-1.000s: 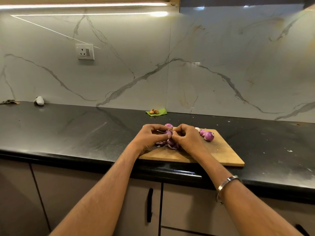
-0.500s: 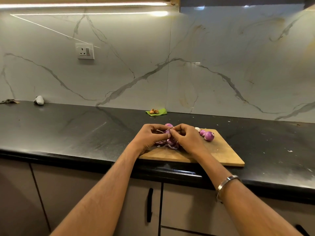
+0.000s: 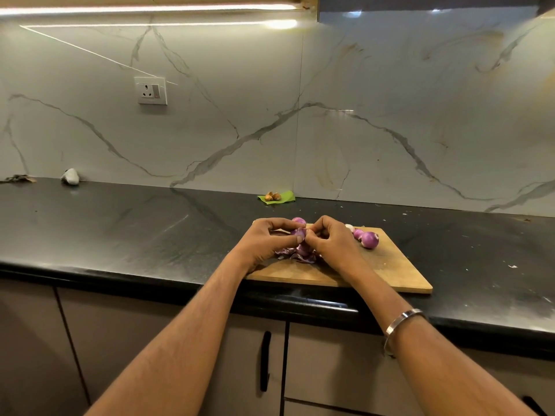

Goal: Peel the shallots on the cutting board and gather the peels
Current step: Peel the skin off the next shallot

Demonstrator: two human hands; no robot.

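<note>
Peeling a shallot (image 3: 298, 234) over the cutting board (image 3: 387, 270).
Both hands (image 3: 300, 239) pinching it mid-frame, above the peels (image 3: 297, 256), so skins drop together.

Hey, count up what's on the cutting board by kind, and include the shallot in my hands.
Shallot held in the hands: 1
Shallots lying on the cutting board, visible: 3
Pile of purple peels: 1
Total: 5

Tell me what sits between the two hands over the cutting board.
In the head view, one purple shallot is pinched between the left hand and the right hand. The loose peels lie on the cutting board just beneath them.
</note>
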